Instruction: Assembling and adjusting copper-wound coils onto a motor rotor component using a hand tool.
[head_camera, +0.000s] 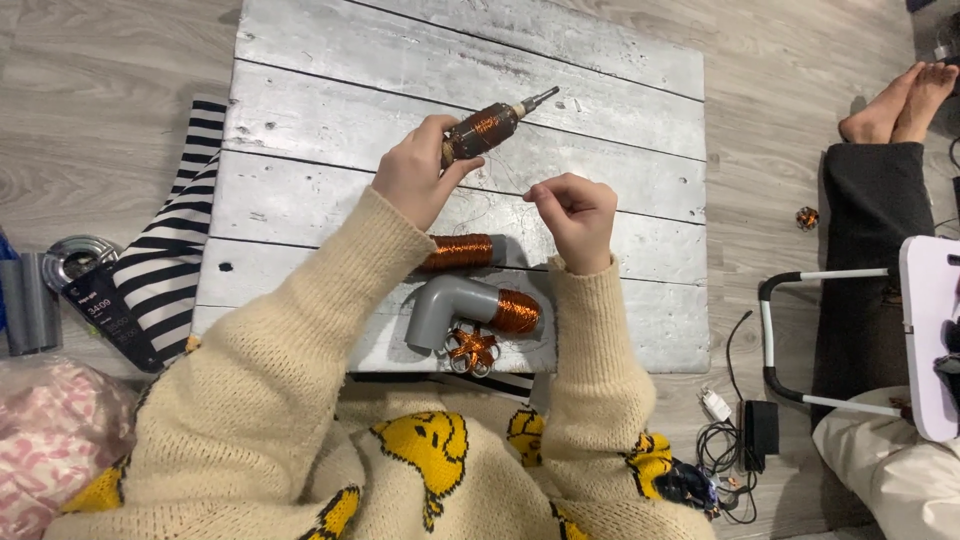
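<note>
Copper wire wraps the rotor (487, 127) that the left hand (412, 178) holds up above the grey plank surface (600, 90). The fingers are closed around the rotor's near end, and its metal shaft points up and to the right. The right hand (572, 215) is curled shut just to the right and a little nearer the body, with fingertips pinched together. A very thin strand seems to run between it and the rotor, but it is too fine to tell for sure. Both arms wear a cream knitted sweater (300, 400) with yellow patterns.

Under the forearms lies a copper coil (458, 252) on the surface. Nearer the body sits a grey pipe elbow (445, 305) with copper wound around its right end, and a small copper star-shaped piece (472, 350) touches its lower edge.

A black-and-white striped cloth (175, 250) lies at the surface's left edge. A charger and cables (740, 430) lie on the wooden floor to the right, near another person's bare feet (900, 100) and dark trouser leg (865, 260).
</note>
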